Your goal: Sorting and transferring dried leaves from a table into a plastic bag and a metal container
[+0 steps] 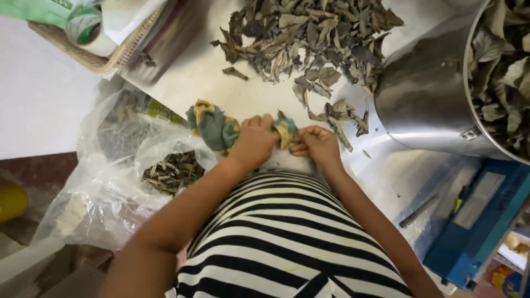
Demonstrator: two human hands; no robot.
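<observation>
My left hand (255,139) and my right hand (317,143) are close together at the near edge of a white work surface (193,77). Both grip a crumpled green, yellow and grey cloth (216,126) that trails off to the left of my left hand. A small bunch of the cloth shows between the two hands. Just beyond my hands lies a heap of dried grey-green leaves (309,38), with a few loose leaves (345,113) near my right hand.
A large steel pot (428,94) holding more dried leaves stands at the right. A clear plastic bag (118,171) with dried leaves sits at the left. A woven basket (94,58) is at the top left, a blue machine (477,221) at the lower right.
</observation>
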